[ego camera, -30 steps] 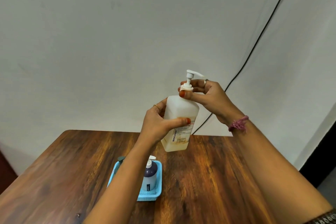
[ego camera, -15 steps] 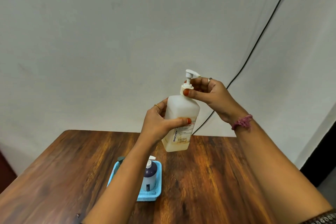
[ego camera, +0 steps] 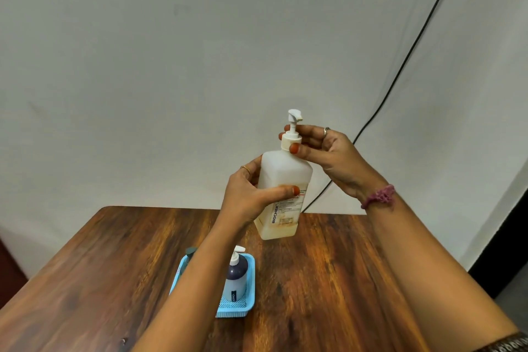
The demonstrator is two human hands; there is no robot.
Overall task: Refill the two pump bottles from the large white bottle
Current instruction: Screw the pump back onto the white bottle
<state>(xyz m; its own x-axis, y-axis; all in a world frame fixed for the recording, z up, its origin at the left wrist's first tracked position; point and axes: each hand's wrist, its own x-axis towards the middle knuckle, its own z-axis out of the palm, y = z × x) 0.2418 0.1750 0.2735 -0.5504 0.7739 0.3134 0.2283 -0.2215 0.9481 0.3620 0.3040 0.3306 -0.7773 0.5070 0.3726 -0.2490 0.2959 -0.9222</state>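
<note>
Holding the big bottle (ego camera: 283,194) nearly upright above the table (ego camera: 328,280), left hand (ego camera: 251,197) wraps its body, right hand (ego camera: 323,151) pinches the pump collar (ego camera: 291,142) on top; pump bottle (ego camera: 235,274) waits in the tray (ego camera: 251,280) below.

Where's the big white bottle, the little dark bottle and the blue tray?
big white bottle (ego camera: 284,177), head view, on its bare upper body.
little dark bottle (ego camera: 236,273), head view, on its dark shoulder.
blue tray (ego camera: 232,312), head view, on its near rim.
</note>
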